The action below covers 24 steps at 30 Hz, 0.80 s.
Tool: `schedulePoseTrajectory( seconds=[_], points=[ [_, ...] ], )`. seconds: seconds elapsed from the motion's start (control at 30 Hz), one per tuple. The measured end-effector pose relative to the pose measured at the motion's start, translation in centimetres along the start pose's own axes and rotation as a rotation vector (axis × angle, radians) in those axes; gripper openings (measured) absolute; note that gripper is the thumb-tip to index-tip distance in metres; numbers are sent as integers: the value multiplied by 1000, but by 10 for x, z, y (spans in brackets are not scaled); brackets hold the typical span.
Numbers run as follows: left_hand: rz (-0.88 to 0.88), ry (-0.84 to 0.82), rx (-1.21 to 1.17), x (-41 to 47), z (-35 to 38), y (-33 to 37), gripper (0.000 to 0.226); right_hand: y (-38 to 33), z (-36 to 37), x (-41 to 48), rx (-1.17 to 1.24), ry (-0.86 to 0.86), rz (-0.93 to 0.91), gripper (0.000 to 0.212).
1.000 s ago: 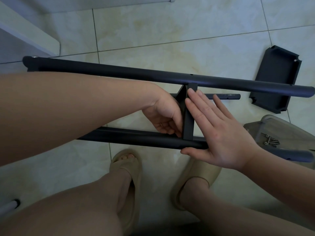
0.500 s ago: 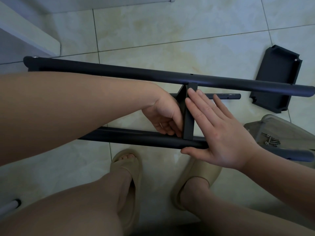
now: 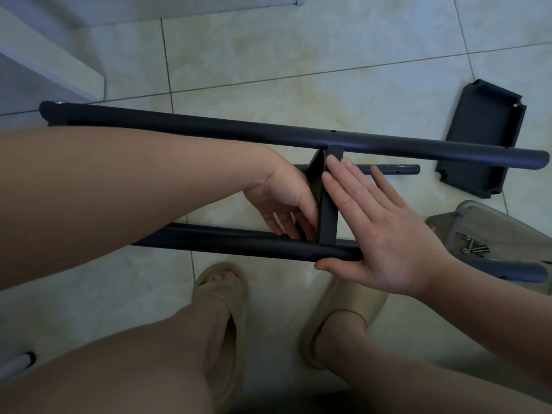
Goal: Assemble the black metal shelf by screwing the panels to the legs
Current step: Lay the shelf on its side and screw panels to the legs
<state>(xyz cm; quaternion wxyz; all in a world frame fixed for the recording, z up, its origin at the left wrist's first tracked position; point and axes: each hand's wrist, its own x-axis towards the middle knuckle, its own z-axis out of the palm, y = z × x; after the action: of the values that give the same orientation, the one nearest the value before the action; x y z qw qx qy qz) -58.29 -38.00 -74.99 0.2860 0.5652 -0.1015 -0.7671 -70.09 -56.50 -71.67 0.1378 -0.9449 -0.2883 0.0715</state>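
- Shelf [image 3: 328, 222], part built, lies on its side on the tiled floor [image 3: 298, 55] at mid-frame, in front of the person's knees
- Far leg [image 3: 209, 130] runs from 9 to 3 o'clock, and the near leg [image 3: 224, 241] lies parallel below it
- One panel [image 3: 328, 201] stands on edge between the two legs, touching both
- A third leg [image 3: 394, 169] shows lower down behind the panel, its end sticking out toward 3 o'clock
- Left hand [image 3: 280, 201] is open on the 9 o'clock side of the panel; its spread, fairly straight fingers point toward 5 o'clock, tips in the corner where panel meets near leg
- Right hand [image 3: 385, 237] is open and flat; its straight fingers press the 3 o'clock face of the panel, the palm covers the near leg, and the thumb lies along that leg's lower edge
- A loose panel [image 3: 481, 144] lies at 2 o'clock, just beyond the far leg
- A clear tub [image 3: 478, 216] sits at 3 o'clock with screws [image 3: 475, 248] inside
- Beige slippers [image 3: 352, 297] stand at 6 o'clock under the near leg
- A white unit [image 3: 44, 64] is at 10 o'clock
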Motion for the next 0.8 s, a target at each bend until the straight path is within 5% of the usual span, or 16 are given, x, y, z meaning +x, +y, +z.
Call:
schedulePoseTrajectory(
  seconds=[0.8],
  points=[
    [9, 14, -54, 6, 0, 1, 11, 1, 1, 0, -9, 9, -9, 105]
  ],
)
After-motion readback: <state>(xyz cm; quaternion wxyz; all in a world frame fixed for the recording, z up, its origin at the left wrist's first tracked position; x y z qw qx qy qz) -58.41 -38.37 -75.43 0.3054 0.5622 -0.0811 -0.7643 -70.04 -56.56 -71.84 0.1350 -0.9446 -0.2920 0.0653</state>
